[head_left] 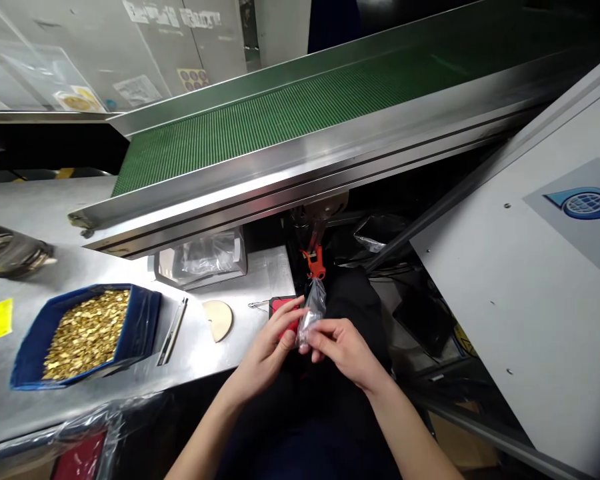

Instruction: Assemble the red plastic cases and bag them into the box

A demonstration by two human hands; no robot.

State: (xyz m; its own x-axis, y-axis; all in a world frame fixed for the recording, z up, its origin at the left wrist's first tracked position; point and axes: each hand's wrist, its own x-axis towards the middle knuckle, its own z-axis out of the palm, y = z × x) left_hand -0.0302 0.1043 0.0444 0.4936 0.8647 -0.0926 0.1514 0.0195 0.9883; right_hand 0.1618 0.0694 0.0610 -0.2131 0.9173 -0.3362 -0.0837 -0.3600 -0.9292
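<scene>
Both of my hands meet over my lap, just off the front edge of the steel table (215, 373). My left hand (267, 350) and my right hand (343, 347) pinch a small clear plastic bag (313, 310) between their fingertips; it stands upright and holds something pale that I cannot make out. A red and black object (283, 305) lies right behind my left fingers at the table's corner. An orange clip (315, 261) hangs from the machine just above the bag.
A blue tray (145, 320) full of small gold pieces sits at the left on the table. A metal ruler (173, 322), a half-round wooden piece (219, 319) and a clear plastic box (200, 259) lie nearby. A green conveyor belt (280, 113) slopes overhead; a white machine panel (530, 267) stands right.
</scene>
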